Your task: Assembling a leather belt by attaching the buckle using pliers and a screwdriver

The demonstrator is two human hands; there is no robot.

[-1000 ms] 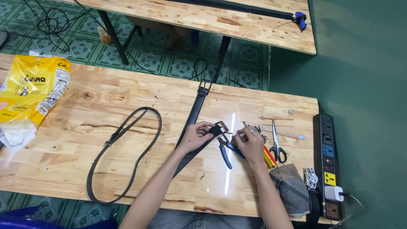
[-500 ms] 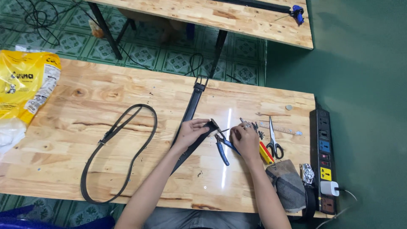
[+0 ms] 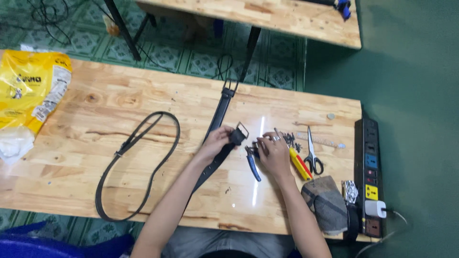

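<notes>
One head-worn view looks steeply down, fairly near, over the wooden table

Seen from above, a wooden table. The left hand grips a black belt near its buckle; the right hand rests beside blue-handled pliers. Scissors lie right, a looped strap left.

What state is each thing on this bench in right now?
Left hand: gripping the belt end.
Right hand: beside the buckle, grip unclear.
Black belt: stretched flat, buckle end lifted.
Looped strap: lying flat.
Scissors: closed.
Blue pliers: lying untouched.
Power strip: one plug in.
</notes>
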